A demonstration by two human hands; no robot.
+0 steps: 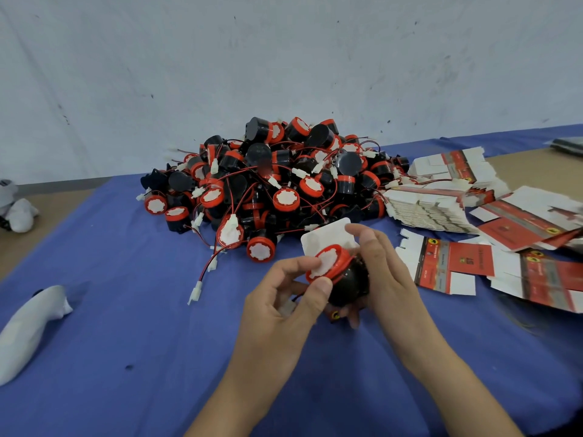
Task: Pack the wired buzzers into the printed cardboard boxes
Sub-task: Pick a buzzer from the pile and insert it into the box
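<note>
A black buzzer with a red rim and white face (331, 266) sits between both hands above the blue cloth. My left hand (284, 298) pinches its red rim with thumb and fingers; a white connector shows under the palm. My right hand (385, 272) curls round a small cardboard box (325, 238) whose white flap stands open behind the buzzer; the buzzer's black body lies against that hand. A big heap of wired buzzers (271, 184) lies just beyond.
Stacks of flat printed boxes (441, 197) lie at the right, with loose flat ones (454, 266) nearer. A white cloth bundle (28, 323) lies at the left on the blue cloth (142, 357). A grey wall stands behind.
</note>
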